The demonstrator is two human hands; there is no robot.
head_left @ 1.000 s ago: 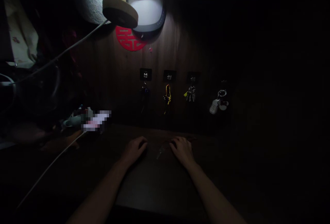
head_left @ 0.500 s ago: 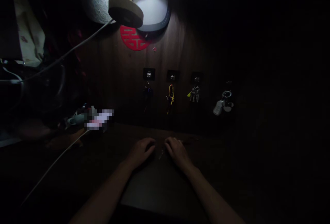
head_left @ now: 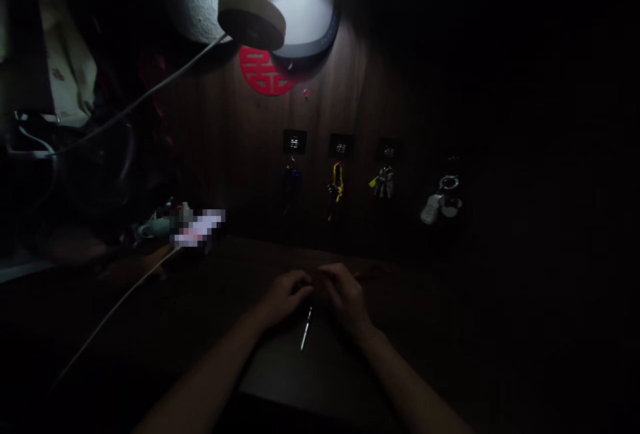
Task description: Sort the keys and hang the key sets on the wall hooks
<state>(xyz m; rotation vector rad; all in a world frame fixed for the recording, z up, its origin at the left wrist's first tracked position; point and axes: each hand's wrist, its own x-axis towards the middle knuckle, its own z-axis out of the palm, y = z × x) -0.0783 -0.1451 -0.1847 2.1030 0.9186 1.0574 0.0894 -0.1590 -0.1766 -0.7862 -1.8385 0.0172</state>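
In the dim light my left hand (head_left: 291, 293) and my right hand (head_left: 345, 294) almost meet over a dark tabletop (head_left: 285, 371). The fingers of both are curled and pinched toward each other. Whatever they hold between the fingertips is too dark to name. Just below the fingertips, a thin shiny silvery strip (head_left: 306, 329) slants down toward me. I cannot tell whether it touches the hands or lies on the table.
A round lamp base (head_left: 252, 19) hangs in front with a white cable. Keys (head_left: 385, 183) and a yellow cord (head_left: 338, 182) hang on the dark wall below a red paper cutout (head_left: 265, 74). A blurred-out phone-like thing (head_left: 200, 229) with a cable stands left.
My hands have come closer together, the right fingers rising slightly. Where a faint clear glint showed between them, a longer bright strip now shows lower down. The view has shifted slightly.
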